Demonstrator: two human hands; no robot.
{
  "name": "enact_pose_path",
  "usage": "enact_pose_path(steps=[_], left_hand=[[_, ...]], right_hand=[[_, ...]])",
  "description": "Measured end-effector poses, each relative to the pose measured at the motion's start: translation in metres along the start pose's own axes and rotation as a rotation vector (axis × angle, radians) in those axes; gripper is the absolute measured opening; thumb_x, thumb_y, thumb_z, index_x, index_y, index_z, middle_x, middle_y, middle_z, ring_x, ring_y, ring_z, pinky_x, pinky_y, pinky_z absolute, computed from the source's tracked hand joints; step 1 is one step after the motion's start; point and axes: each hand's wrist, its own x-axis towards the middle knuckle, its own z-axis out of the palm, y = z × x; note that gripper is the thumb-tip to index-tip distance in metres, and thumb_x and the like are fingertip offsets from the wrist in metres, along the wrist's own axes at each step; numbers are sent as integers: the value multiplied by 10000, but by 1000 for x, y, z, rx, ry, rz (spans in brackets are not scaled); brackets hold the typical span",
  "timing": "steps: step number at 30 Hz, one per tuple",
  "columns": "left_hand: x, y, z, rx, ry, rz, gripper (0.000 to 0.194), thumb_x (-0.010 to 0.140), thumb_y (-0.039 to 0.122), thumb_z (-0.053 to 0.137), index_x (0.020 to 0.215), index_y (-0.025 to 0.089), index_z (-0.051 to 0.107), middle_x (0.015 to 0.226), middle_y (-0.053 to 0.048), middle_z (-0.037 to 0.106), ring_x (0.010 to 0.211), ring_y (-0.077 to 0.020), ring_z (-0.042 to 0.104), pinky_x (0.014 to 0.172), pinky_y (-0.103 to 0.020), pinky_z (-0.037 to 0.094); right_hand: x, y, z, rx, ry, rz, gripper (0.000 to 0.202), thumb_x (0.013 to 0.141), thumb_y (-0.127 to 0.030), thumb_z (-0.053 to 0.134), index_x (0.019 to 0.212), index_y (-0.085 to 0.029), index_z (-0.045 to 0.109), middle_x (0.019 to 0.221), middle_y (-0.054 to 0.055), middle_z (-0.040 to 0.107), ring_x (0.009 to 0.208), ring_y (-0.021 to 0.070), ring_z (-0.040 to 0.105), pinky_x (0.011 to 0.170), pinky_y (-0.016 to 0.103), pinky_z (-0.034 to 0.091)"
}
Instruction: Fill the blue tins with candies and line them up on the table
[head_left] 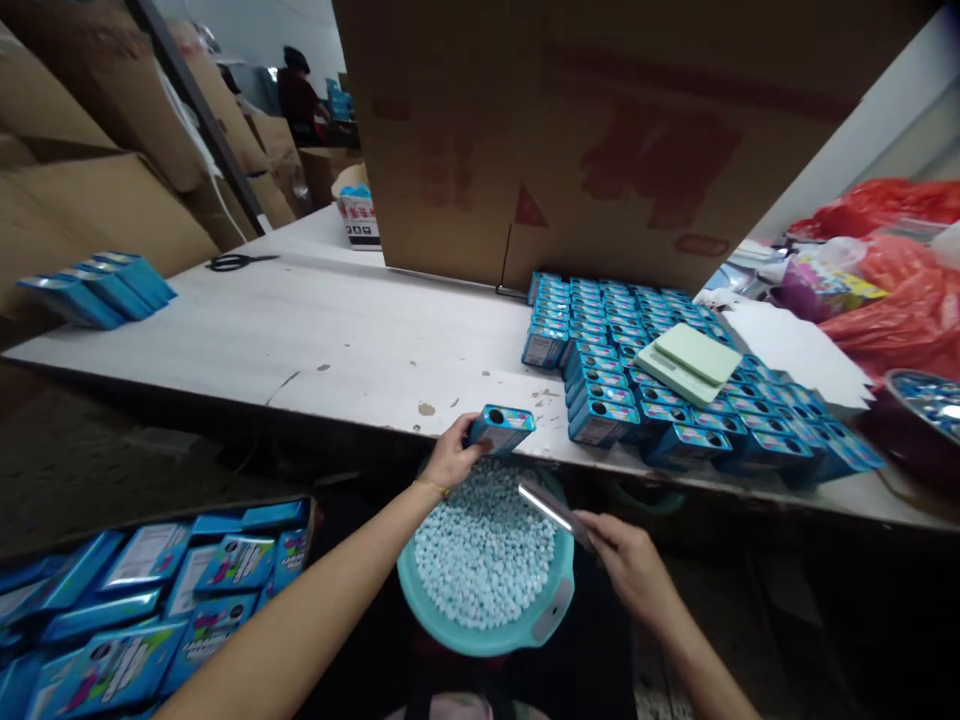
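Observation:
My left hand (452, 455) grips a blue tin box (502, 428) with a dark round hole in its top, held upright over the far rim of a teal basin (420, 608). Small pale blue and white pellets (484, 560) fill much of the basin. On the right, my right hand (619, 550) is closed around the end of a shiny metal tool (551, 508), whose bright edge reaches over the pellets. The tool's full shape is unclear. Tool and tin are apart.
Rows of blue tins (604, 420) stand on the white table (360, 340), with a pale green scale (690, 362) on top. Scissors (240, 262) and several tins (105, 290) lie left. A box of tins (150, 600) is lower left. A person (300, 100) stands far behind.

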Motion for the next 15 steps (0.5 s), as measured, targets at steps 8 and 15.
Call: enact_pose_path(steps=[8, 15], left_hand=[[147, -2, 81, 160, 116, -69, 573, 658, 174, 600, 1206, 110, 445, 1116, -153, 564, 1010, -237, 532, 892, -365, 387], [39, -38, -43, 203, 371, 90, 542, 728, 260, 556, 1241, 198, 394, 1236, -103, 462, 1025, -174, 521, 848, -298, 431]], right_hand=[[-17, -3, 33, 207, -45, 91, 338, 855, -366, 374, 1034, -226, 625, 896, 47, 655, 817, 157, 590, 735, 221, 450], [-15, 37, 50, 58, -189, 128, 347, 814, -386, 410, 1033, -225, 626, 1047, 53, 638, 984, 198, 570, 863, 278, 428]])
